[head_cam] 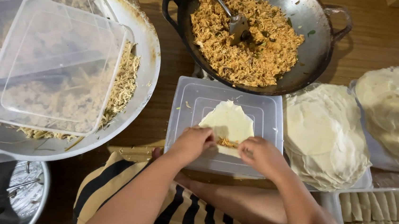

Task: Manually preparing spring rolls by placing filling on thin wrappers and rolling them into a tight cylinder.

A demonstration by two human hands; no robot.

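Wrapper sheet (228,121) on upturned clear lid (266,112) | left hand (191,142), right hand (263,155): fingers pinch its near edge over shredded filling (228,142) | wok (309,40) beyond

A dark wok (311,21) of shredded filling holds a spoon (231,15); clear lids (56,63) cover a white bowl (145,51); wrapper stacks (325,136) lie right.
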